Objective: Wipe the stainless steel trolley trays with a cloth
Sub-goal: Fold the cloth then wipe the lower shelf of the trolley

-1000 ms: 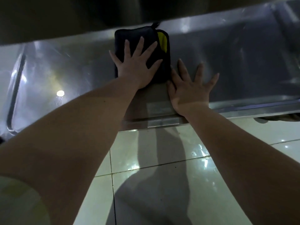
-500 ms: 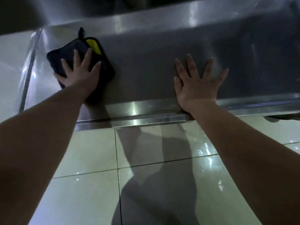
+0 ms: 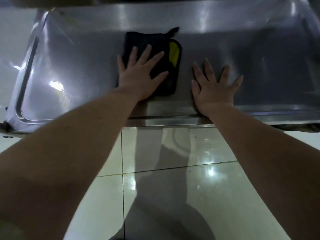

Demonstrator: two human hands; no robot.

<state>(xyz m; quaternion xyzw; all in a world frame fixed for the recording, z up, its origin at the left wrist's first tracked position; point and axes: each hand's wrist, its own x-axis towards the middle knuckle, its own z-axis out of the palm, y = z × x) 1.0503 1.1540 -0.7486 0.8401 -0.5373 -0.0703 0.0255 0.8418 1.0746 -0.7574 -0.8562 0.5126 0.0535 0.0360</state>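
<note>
- On the one steel tray (image 3: pixel 72 63) you have one black-and-yellow cloth (image 3: pixel 143 38) and two hands.
- Your left hand (image 3: pixel 140 75) presses flat on the cloth; your right hand (image 3: pixel 213 90) lies flat, fingers spread, on bare tray beside it.
- The cloth has slid from the left end to the middle.
- Bare tray lies on both sides, up to the raised rim (image 3: pixel 26 75).
</note>
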